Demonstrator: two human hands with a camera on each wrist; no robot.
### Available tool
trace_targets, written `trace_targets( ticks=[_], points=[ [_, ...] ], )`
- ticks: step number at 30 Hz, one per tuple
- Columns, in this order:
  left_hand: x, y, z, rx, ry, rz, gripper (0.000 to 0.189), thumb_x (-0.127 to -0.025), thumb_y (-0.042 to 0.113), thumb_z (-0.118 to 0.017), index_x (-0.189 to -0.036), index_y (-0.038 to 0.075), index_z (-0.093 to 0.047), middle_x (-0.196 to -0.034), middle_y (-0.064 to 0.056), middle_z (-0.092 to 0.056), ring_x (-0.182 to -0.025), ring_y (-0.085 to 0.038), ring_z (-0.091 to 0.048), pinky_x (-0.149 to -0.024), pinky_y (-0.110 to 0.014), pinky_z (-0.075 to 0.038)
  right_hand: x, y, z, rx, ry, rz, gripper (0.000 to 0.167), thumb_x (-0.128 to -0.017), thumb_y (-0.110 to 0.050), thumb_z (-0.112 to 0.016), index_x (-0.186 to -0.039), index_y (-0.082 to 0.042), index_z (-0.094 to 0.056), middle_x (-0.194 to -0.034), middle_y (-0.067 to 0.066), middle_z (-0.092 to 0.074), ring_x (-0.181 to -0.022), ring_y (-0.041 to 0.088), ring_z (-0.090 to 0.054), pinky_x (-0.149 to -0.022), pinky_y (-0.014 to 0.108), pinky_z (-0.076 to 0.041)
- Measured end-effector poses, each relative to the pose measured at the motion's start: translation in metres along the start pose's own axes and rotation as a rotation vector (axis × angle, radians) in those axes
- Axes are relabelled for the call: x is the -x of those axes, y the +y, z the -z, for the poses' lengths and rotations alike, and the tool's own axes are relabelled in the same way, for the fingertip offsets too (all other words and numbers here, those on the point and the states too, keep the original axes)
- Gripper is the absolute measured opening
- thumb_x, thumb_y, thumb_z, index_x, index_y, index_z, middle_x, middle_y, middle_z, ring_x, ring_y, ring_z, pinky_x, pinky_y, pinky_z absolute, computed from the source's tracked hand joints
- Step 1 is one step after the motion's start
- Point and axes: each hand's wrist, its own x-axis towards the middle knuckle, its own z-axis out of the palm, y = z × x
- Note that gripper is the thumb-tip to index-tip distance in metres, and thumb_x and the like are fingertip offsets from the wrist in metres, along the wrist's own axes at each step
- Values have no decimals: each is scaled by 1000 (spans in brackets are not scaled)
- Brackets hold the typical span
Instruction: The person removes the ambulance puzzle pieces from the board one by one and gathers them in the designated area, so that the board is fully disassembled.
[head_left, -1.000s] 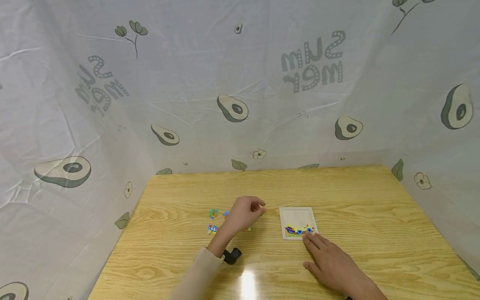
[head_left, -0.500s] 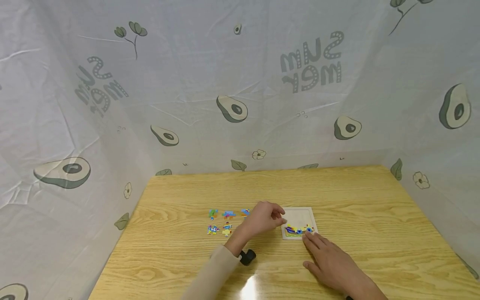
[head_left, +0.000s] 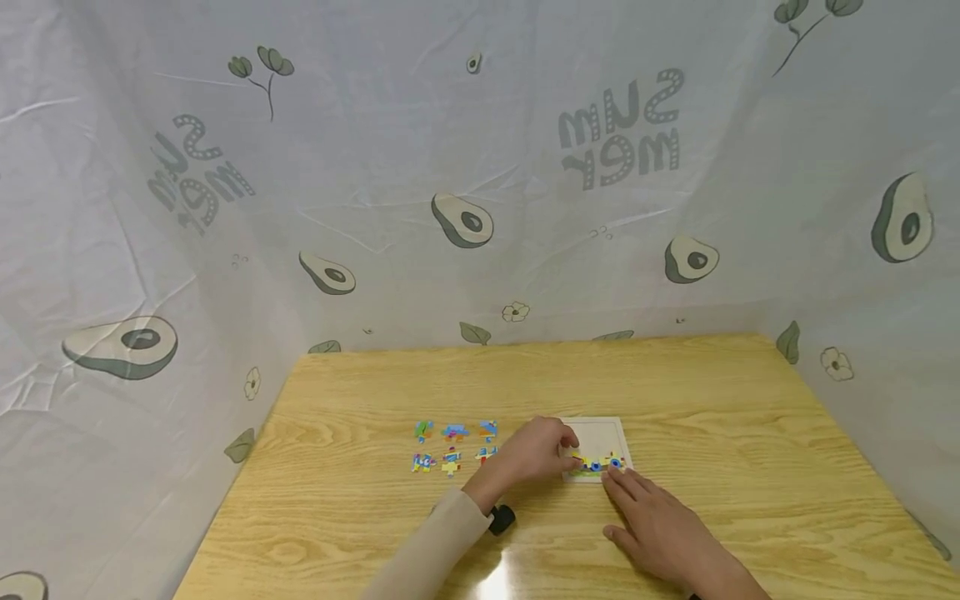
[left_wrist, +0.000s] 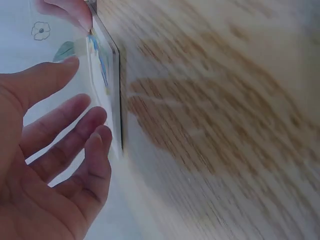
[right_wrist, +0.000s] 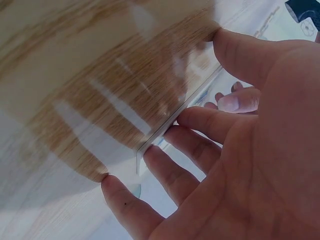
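Observation:
A square pale puzzle board (head_left: 622, 437) lies flat on the table, a strip of colourful jigsaw pieces (head_left: 596, 465) along its near side. My left hand (head_left: 542, 450) hovers over the board's left part, fingertips close to those pieces. In the left wrist view its thumb stands apart from loosely bent fingers (left_wrist: 67, 145), with nothing visible between them. My right hand (head_left: 660, 525) rests at the board's near right corner, its fingers extended. The right wrist view shows the right fingertips (right_wrist: 155, 155) along the board's edge (right_wrist: 160, 129).
Left of the board, several loose jigsaw pieces (head_left: 454, 431) lie in two rows on the wooden table (head_left: 337, 500). A pale curtain (head_left: 390, 167) printed with avocados surrounds the table at the back and both sides. A black wrist camera (head_left: 502, 519) sits under the left wrist.
My left hand has moved right, from beside the loose pieces to over the board's left part, uncovering the loose pieces. My right hand has stayed at the board's corner.

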Motion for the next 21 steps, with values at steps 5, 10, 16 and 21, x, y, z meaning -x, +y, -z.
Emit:
trace_targets(
  ticks=[5, 10, 16, 21],
  points=[
    [-2, -2, -4, -6, -22, 11, 34, -94, 39, -80, -117, 15, -81, -114, 5, -78, -94, -1, -68, -81, -15, -54, 0, -1, 1, -9, -10, 0, 68, -98, -43, -72, -150, -2, -56, -157, 16, -55, -143, 43, -54, -112, 59, -47],
    [-1, -2, -5, -35, -28, 19, 33, -93, 40, -81, -116, 16, -80, -109, 7, -73, -87, 1, -61, -79, -15, -52, 1, -1, 0, -7, -7, 4, 68, -98, -43, -71, -149, -2, -56, -157, 16, -54, -143, 43, -54, -112, 58, -47],
    [-1, -3, -6, -19, -30, 33, 33, -92, 40, -83, -117, 18, -80, -109, 8, -70, -84, 1, -57, -80, -16, -51, 1, -1, -1, 1, 1, 1, 67, -98, -42, -72, -149, -1, -57, -157, 16, -55, -142, 42, -55, -112, 58, -47],
    [-2, -4, -6, 0, -35, 40, 32, -90, 40, -84, -115, 20, -80, -109, 9, -69, -84, 1, -56, -79, -16, -50, 1, 0, -2, 4, 7, -1, 68, -98, -43, -72, -149, -1, -56, -157, 15, -55, -143, 42, -54, -112, 58, -47]
  ],
)
